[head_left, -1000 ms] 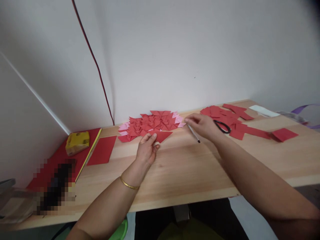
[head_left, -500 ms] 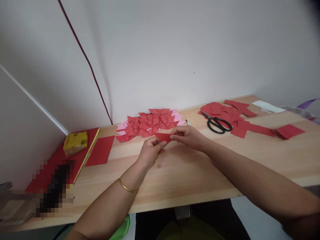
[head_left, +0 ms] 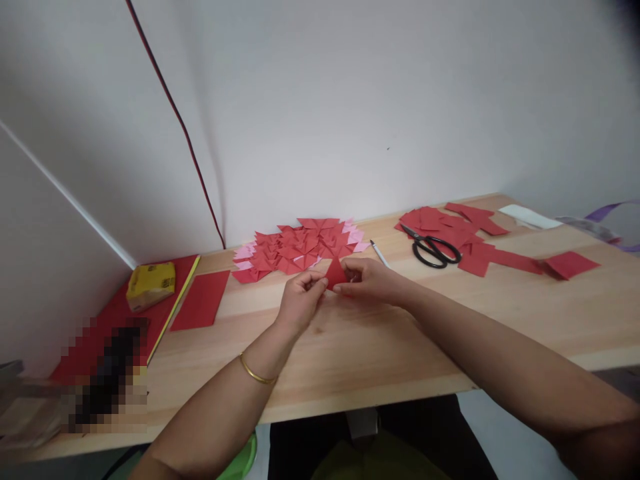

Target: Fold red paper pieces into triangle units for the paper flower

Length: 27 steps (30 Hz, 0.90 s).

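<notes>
Between my two hands is a small folded piece of red paper, its point facing away from me. My left hand pinches its left side between thumb and fingers. On the other side, my right hand grips the right edge, with the thumb in front. Just beyond the hands lies a heap of folded red and pink paper pieces. A white pen rests on the table behind my right hand, which partly hides it.
Black-handled scissors lie on flat red paper pieces at the right. A red sheet lies at the left, beside a red board carrying a yellow packet. A white strip is at the far right. The wall bounds the wooden table.
The red paper has turned in my hands: its long edge lay across the top before, and now a point stands up. My right hand has shifted slightly down, uncovering more of the pen.
</notes>
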Each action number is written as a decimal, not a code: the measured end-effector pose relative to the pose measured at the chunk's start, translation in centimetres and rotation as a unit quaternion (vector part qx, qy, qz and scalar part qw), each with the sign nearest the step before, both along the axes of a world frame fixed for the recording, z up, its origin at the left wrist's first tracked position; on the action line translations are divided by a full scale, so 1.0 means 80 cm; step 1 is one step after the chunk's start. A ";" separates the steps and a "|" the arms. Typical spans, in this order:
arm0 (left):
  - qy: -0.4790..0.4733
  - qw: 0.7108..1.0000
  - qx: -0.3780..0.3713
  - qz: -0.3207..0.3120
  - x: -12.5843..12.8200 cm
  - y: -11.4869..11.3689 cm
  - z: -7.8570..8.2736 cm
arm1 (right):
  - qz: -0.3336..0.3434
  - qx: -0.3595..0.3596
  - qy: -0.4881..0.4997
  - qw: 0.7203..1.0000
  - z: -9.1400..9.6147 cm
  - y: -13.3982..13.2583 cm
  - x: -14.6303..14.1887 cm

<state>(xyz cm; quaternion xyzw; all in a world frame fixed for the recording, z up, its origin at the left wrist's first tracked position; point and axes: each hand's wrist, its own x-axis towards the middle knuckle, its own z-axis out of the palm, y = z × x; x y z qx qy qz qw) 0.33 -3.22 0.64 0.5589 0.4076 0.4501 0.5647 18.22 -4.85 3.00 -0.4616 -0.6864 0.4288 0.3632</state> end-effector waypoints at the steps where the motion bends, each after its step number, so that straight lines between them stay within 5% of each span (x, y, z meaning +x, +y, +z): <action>1: 0.035 0.999 0.032 -0.005 0.000 -0.001 0.002 | -0.005 0.008 0.005 1.000 0.002 -0.001 -0.001; 5: 0.111 0.989 0.094 -0.018 0.001 -0.005 0.009 | -0.013 0.022 0.026 0.999 0.006 -0.002 -0.006; 14: 0.030 0.999 0.038 0.001 -0.007 0.006 -0.002 | -0.074 0.020 0.046 0.996 -0.007 0.000 -0.006; 21: 0.183 0.947 0.261 -0.034 -0.010 0.001 0.023 | -0.055 0.144 -0.086 0.984 0.002 -0.008 -0.011; 27: 0.226 0.916 0.322 -0.080 -0.012 0.001 0.028 | -0.065 0.185 -0.099 0.976 0.008 -0.012 -0.014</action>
